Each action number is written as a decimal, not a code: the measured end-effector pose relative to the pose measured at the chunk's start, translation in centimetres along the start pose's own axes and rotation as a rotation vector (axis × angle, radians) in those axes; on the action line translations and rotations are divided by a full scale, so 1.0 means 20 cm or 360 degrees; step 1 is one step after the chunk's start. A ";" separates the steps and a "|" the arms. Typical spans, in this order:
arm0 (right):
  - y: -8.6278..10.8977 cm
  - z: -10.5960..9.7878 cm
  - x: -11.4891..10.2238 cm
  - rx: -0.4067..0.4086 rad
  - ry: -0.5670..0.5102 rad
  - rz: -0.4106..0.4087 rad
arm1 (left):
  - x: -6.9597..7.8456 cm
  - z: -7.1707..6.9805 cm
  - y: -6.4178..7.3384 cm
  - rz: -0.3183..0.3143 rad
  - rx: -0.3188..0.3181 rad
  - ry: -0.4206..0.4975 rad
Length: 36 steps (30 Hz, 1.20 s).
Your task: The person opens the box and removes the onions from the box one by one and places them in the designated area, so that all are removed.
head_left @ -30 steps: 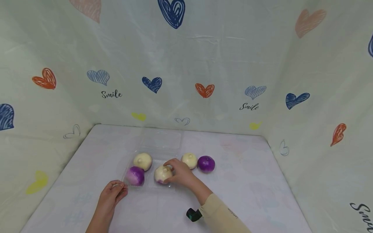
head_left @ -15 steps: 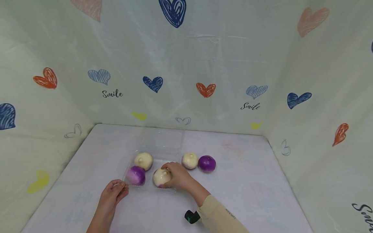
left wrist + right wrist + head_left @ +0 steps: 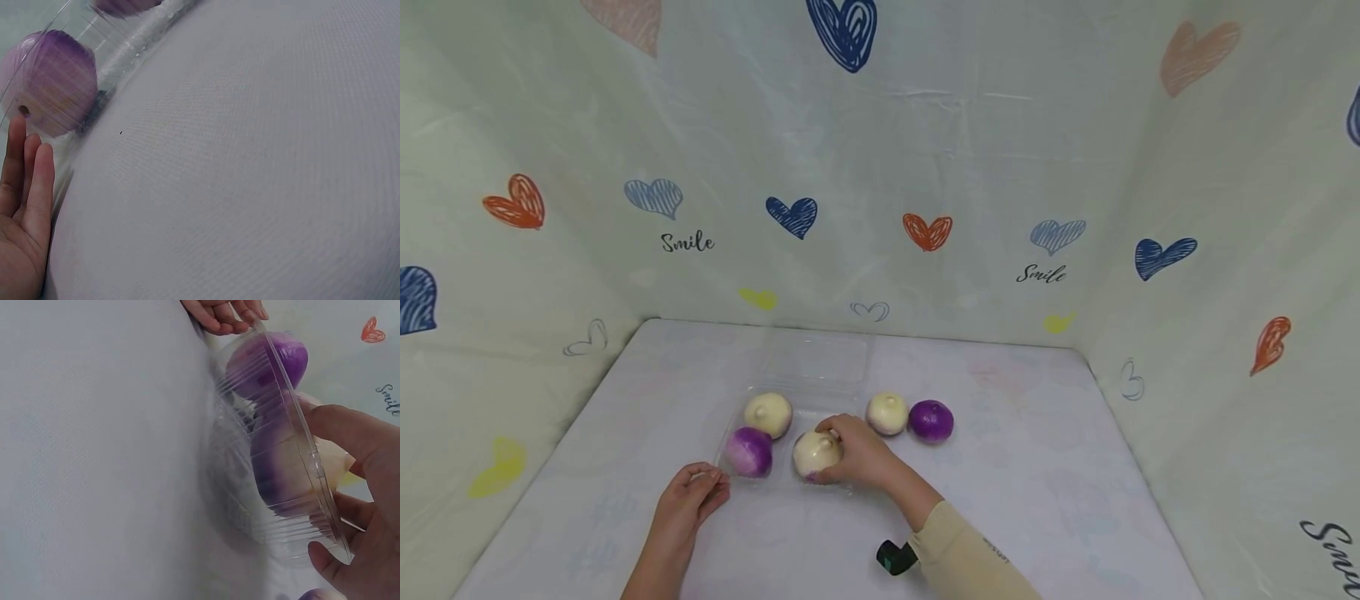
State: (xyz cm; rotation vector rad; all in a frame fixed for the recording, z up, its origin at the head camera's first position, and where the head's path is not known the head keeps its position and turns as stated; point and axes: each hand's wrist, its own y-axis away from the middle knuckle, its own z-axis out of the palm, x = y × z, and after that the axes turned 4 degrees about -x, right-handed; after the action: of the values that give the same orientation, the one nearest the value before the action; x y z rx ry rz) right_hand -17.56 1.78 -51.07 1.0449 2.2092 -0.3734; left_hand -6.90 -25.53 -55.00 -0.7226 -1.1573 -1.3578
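A clear plastic container (image 3: 786,483) stands on the table with its lid (image 3: 820,360) folded open behind it. My left hand (image 3: 691,492) pinches the rim at its near left corner; the left wrist view shows several of its fingers (image 3: 40,181) extended beside the wall. Inside the container, a purple onion (image 3: 749,452) sits at front left with a pale onion (image 3: 768,415) behind it. My right hand (image 3: 857,454) grips a white onion with a purple base (image 3: 815,455) in the right half. The right wrist view shows this onion (image 3: 275,459) through the ribbed wall, thumb against it.
Right of the container, a pale onion (image 3: 887,414) and a dark purple onion (image 3: 932,422) sit side by side on the white table (image 3: 1037,483). A black wrist device (image 3: 895,557) shows beside the right sleeve (image 3: 970,554). A heart-printed curtain (image 3: 985,150) surrounds the table.
My right hand has shifted slightly left and toward me with the white onion, then stayed nearly still. The left hand keeps its place at the container's corner.
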 end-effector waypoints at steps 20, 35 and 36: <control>0.10 -0.17 0.00 0.0146 -0.0286 0.0149 | 0.02 0.01 -0.01 -0.0135 0.0100 -0.0083; 0.21 -0.29 0.07 0.0304 -0.0407 0.0275 | 0.01 -0.02 0.00 -0.0156 0.0040 -0.0058; 0.22 -0.29 0.08 0.0322 -0.0412 0.0269 | 0.01 -0.02 0.00 -0.0159 0.0044 -0.0059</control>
State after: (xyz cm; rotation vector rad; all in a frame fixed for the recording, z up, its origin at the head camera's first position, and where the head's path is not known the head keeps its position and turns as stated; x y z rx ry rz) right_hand -17.55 8.37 -47.66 1.2077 1.8679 -0.6286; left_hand -6.83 -25.87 -54.95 -0.6801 -1.2533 -1.4141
